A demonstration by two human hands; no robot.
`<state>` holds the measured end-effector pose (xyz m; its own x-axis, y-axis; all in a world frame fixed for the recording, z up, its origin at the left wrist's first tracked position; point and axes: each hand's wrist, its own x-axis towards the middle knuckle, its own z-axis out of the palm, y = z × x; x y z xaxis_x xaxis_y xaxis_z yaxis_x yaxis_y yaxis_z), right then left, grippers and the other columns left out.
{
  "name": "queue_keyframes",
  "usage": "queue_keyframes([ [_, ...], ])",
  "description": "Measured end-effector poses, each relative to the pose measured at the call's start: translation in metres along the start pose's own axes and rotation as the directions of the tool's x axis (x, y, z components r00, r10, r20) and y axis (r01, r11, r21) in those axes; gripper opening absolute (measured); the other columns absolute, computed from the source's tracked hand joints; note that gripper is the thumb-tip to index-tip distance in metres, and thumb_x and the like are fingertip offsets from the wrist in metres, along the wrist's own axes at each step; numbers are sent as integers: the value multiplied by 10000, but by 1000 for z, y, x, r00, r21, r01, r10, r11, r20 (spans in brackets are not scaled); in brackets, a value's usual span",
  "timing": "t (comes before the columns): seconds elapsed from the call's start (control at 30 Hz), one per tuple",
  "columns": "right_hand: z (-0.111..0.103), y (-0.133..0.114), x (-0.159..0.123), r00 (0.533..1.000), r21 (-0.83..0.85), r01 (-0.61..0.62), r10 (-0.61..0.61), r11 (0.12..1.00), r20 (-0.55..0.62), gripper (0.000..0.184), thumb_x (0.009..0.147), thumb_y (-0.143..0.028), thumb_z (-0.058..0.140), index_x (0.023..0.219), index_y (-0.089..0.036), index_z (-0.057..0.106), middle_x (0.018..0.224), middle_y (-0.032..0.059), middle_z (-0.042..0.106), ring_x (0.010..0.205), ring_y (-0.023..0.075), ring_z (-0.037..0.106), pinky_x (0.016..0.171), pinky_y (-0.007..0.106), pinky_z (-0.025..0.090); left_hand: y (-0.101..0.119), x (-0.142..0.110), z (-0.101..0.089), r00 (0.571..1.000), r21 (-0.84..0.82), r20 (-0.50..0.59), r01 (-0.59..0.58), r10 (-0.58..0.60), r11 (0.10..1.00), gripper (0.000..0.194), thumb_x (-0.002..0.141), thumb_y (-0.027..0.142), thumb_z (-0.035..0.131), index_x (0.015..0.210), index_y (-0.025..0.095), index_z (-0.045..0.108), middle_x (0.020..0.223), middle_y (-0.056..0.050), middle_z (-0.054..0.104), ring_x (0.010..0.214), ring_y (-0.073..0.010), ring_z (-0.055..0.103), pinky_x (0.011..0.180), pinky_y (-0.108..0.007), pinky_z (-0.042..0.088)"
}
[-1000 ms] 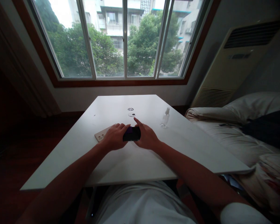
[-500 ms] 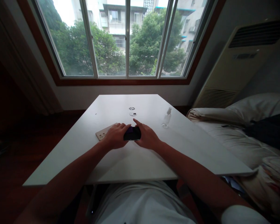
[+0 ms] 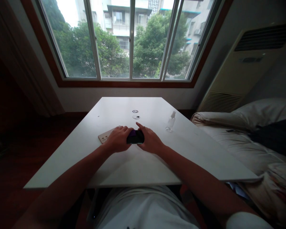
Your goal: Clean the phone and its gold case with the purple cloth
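A phone point(image 3: 136, 139) with a dark, glossy face lies sideways between my hands above the table. My left hand point(image 3: 117, 139) is closed around its left end, the thumb on top. By that thumb is a small purple patch point(image 3: 132, 133); whether it is a cloth or something on the screen I cannot tell. My right hand point(image 3: 152, 140) grips the right end, with the index finger stretched forward past the edge. Partly hidden behind my left hand, a gold phone or phone case point(image 3: 104, 137) with several round camera spots rests on the white table point(image 3: 138, 168).
A clear spray bottle point(image 3: 171, 122) stands on the table's right side. Two small round flat items point(image 3: 136, 117) lie farther back, and a tiny dark bit point(image 3: 98, 116) is at the left. A pale sofa point(image 3: 219, 127) borders the right; the window point(image 3: 131, 41) is beyond.
Both hands keep their hold on the phone, almost still. The whole view has shifted very slightly.
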<state>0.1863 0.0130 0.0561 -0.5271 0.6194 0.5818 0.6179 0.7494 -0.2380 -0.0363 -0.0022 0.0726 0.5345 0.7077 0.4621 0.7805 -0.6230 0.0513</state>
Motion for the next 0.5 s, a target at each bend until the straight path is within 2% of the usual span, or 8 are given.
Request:
queue_keyframes([
  [0.1, -1, 1, 1, 998, -10, 60, -60, 998, -4, 902, 785, -279, 737, 1562, -204, 285, 1277, 145, 610, 1145, 315, 588, 1022, 493, 444, -2, 0, 2, 1000, -4, 4, 11, -11, 1000, 508, 843, 361, 618, 1327, 226, 545, 1099, -114, 657, 976, -294, 621, 887, -460, 482],
  [0.17, -6, 1, 3, 993, -36, 118, -118, 992, 5, 917, 791, -427, 781, 1551, -203, 320, 1368, 168, 564, 1271, 341, 525, 1101, 541, 377, -4, 0, 4, 1000, -5, 3, 10, -10, 1000, 544, 823, 376, 645, 1334, 222, 542, 1100, -115, 658, 980, -299, 621, 895, -464, 480],
  [0.27, -25, -8, 9, 982, -63, 187, -185, 980, 40, 971, 737, -619, 797, 1518, -207, 395, 1454, 178, 506, 1388, 365, 428, 1185, 595, 255, -8, 0, 7, 1000, -5, -4, 10, -11, 1000, 596, 795, 384, 675, 1347, 209, 532, 1099, -117, 658, 989, -306, 617, 901, -469, 478],
  [0.33, -44, -25, 14, 978, -25, 208, -208, 978, 22, 838, 779, -628, 758, 1456, -220, 478, 1432, 158, 534, 1389, 348, 438, 1202, 594, 231, -10, 0, 7, 1000, -7, -6, 18, -18, 1000, 592, 797, 370, 671, 1348, 204, 530, 1099, -115, 660, 986, -304, 616, 896, -467, 477],
  [0.37, -54, -38, 16, 979, 25, 204, -204, 979, -10, 738, 814, -613, 731, 1409, -230, 521, 1408, 142, 557, 1366, 330, 466, 1199, 581, 253, -10, 0, 6, 1000, -8, -6, 23, -23, 1000, 572, 804, 364, 662, 1339, 205, 536, 1098, -112, 660, 977, -301, 617, 890, -465, 477],
  [0.43, -73, -68, 14, 987, 218, 160, -155, 963, -41, 537, 884, -616, 644, 1285, -263, 598, 1304, 102, 624, 1266, 291, 555, 1145, 538, 365, -11, 0, 5, 1000, -10, -1, 28, -28, 1000, 517, 837, 364, 628, 1324, 211, 547, 1101, -108, 661, 968, -295, 617, 884, -463, 475],
  [0.5, -89, -99, 4, 990, 454, 125, -142, 882, 2, 441, 982, -616, 430, 1179, -280, 634, 1149, 80, 677, 1131, 265, 631, 1058, 517, 461, -10, 0, 5, 1000, -14, 3, 29, -29, 999, 497, 867, 364, 595, 1339, 216, 543, 1121, -105, 659, 983, -291, 618, 896, -460, 473],
])
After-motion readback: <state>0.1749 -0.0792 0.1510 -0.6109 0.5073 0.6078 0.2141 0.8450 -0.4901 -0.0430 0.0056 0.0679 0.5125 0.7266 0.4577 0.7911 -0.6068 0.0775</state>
